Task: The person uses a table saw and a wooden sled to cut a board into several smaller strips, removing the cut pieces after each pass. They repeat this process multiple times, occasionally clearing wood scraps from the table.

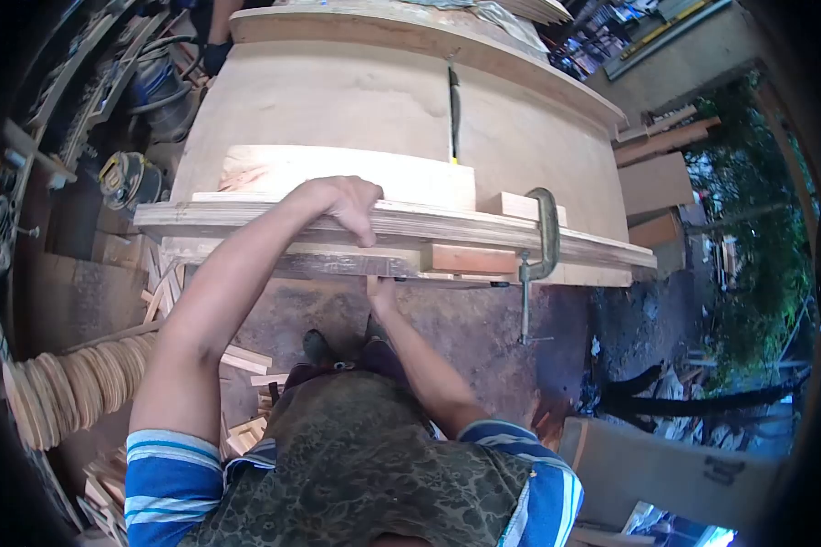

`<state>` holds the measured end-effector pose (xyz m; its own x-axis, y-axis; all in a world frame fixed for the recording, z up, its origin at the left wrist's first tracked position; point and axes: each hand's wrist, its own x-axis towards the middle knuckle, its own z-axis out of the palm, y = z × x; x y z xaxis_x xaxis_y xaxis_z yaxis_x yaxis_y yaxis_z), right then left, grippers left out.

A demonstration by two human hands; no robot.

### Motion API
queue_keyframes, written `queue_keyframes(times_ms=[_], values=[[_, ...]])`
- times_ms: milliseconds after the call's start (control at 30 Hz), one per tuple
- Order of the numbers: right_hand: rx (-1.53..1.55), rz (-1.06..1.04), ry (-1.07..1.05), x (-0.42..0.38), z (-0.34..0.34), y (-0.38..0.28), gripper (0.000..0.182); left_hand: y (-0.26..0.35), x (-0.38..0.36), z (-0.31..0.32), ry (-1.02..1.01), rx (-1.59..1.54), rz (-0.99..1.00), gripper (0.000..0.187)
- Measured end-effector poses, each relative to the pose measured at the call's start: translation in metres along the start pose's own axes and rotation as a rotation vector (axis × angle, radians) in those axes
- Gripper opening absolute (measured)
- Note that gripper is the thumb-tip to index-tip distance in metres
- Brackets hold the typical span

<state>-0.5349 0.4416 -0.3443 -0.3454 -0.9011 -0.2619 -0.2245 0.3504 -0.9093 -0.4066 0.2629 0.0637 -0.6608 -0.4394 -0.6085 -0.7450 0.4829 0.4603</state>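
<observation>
I'm steadying the layered board (611, 244) along the near side of the bench (337, 87), where a C-clamp (549, 235) is gripping it beside a short wooden block (472, 260); in my judgement, shifting my hold would be calling for even support from above and below. My left hand (342, 202) is grasping the board's edge from above, arm reaching out and thumb hanging down its near face, while my right hand (381, 294) is working below it, partly hidden, so I'm not managing to tell its grip.
</observation>
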Motion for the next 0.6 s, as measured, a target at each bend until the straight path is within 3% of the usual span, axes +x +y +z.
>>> queue_keyframes(times_ms=[33, 100, 167, 233, 267, 333, 367, 433, 533, 600], values=[[-0.145, 0.009, -0.028, -0.043, -0.035, -0.074, 0.053, 0.0, 0.0, 0.001, 0.009, 0.009, -0.01, 0.092], [0.175, 0.104, -0.415, -0.125, -0.108, -0.184, 0.042, 0.001, -0.004, -0.002, 0.018, 0.001, 0.013, 0.093], [0.26, 0.119, -0.663, -0.17, -0.179, -0.249, 0.033, 0.001, -0.003, 0.0, 0.039, 0.053, 0.003, 0.092], [0.038, -0.026, -0.539, -0.179, -0.257, -0.297, 0.031, -0.002, 0.0, -0.001, 0.029, 0.034, -0.002, 0.092], [-0.092, -0.213, -0.28, -0.168, -0.29, -0.305, 0.026, 0.0, -0.003, -0.002, 0.024, 0.024, -0.006, 0.093], [-0.671, -0.59, 0.156, -0.127, -0.361, -0.319, 0.037, 0.004, -0.005, 0.001, 0.011, 0.017, -0.005, 0.093], [-0.969, -0.561, 0.175, -0.102, -0.398, -0.313, 0.05, 0.005, -0.006, 0.001, 0.025, 0.041, 0.005, 0.091], [-1.1, -0.578, 0.138, -0.053, -0.437, -0.316, 0.069, 0.007, -0.009, -0.003, 0.06, 0.052, -0.002, 0.088], [-1.188, -0.676, 0.039, 0.005, -0.46, -0.303, 0.076, 0.014, -0.014, -0.009, 0.022, 0.035, -0.023, 0.093], [-1.315, -0.584, -0.155, 0.027, -0.459, -0.3, 0.077, 0.015, -0.013, -0.009, 0.017, 0.029, -0.036, 0.093]])
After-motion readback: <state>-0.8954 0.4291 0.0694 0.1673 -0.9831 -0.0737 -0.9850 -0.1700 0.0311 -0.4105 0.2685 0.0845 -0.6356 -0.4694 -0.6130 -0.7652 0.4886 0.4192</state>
